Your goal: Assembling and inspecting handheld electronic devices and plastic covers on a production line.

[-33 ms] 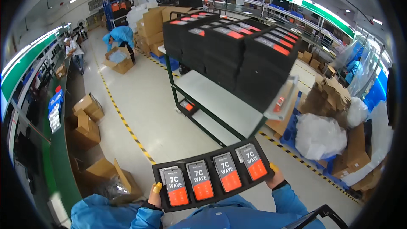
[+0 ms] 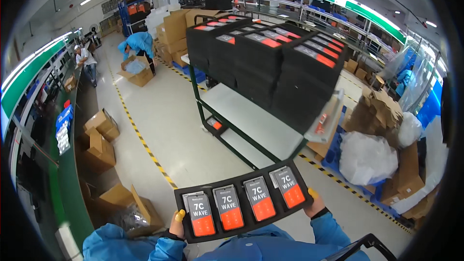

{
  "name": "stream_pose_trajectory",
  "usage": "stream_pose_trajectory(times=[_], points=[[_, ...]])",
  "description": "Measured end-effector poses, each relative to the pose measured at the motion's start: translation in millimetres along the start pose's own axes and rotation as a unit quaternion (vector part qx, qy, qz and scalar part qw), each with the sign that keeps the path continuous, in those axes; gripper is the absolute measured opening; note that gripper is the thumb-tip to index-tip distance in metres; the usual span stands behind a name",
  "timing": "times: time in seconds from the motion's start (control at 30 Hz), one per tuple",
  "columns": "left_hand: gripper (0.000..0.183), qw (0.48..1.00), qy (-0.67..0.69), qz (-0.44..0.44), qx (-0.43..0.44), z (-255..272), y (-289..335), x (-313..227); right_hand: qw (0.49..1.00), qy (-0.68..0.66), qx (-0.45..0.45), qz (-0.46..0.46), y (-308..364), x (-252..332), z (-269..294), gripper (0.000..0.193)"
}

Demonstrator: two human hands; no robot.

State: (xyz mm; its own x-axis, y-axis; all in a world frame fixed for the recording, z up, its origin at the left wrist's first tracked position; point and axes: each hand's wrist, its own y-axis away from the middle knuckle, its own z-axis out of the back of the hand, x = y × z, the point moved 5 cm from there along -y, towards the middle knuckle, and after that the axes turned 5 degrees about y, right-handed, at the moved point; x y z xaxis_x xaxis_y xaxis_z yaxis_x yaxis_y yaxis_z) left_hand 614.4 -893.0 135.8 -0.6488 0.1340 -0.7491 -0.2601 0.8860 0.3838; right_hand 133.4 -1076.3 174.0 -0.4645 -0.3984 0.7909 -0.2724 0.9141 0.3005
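Note:
Across my front I hold a black foam tray [image 2: 281, 208] by its two ends. Several flat phone-shaped pieces [image 2: 228, 208], grey above and orange below, lie face up in a row in its slots. My left hand [image 2: 177, 224] grips the left end, the thumb in a yellow cover over the rim. At the right end my right hand [image 2: 315, 205] is closed on the tray, its thumb covered in yellow too. Fingers under the tray are hidden. Beyond it stands a cart [image 2: 251, 116] with tall stacks of similar black trays [image 2: 256, 75] on its top.
Open cardboard boxes [image 2: 102, 152] line the green bench [image 2: 79, 183] at left. Bagged white packing [image 2: 368, 157] and cardboard sit on a blue pallet at right. Yellow-black tape [image 2: 145, 150] marks the floor. A person in blue [image 2: 140, 43] bends over a box; another [image 2: 86, 58] is farther left.
The view has shifted very slightly, so the cart and stacks sit a little lower and to the right. My hold on the tray is unchanged.

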Motion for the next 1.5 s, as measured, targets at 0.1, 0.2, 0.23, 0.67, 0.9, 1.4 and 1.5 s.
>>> stream_pose_trajectory(times=[0.1, 0.2, 0.23, 0.67, 0.9, 1.4, 1.5], points=[[0.074, 0.999, 0.034, 0.014, -0.006, 4.3, -44.2, -17.7, 1.0, -0.01, 0.014, -0.011, -69.3, -11.0, -10.4, 0.045], [0.076, 0.999, 0.04, 0.019, -0.018, 10.8, -99.5, -40.6, 0.998, 0.008, 0.05, -0.022, -163.5, -16.4, -41.0, 0.042], [0.077, 0.998, 0.053, 0.005, -0.027, 16.9, -113.8, -46.6, 0.998, 0.007, 0.044, -0.04, -191.6, -16.9, -53.4, 0.04], [0.08, 0.998, 0.05, -0.044, -0.004, 92.9, -396.6, -130.6, 0.984, 0.054, -0.076, -0.149, -538.0, -74.6, -165.6, 0.026], [0.069, 0.999, 0.038, -0.016, -0.034, 149.4, -569.7, -113.0, 0.982, 0.007, -0.125, -0.144, -671.8, -135.0, -135.8, 0.024], [0.059, 0.997, -0.06, -0.024, -0.031, 235.7, -676.0, 49.7, 0.985, -0.088, -0.146, 0.02, -810.6, -387.3, 33.1, 0.041], [0.061, 0.991, -0.133, 0.001, -0.019, 246.7, -688.8, 70.6, 0.969, 0.001, -0.221, 0.109, -814.1, -422.6, 64.7, 0.043]])
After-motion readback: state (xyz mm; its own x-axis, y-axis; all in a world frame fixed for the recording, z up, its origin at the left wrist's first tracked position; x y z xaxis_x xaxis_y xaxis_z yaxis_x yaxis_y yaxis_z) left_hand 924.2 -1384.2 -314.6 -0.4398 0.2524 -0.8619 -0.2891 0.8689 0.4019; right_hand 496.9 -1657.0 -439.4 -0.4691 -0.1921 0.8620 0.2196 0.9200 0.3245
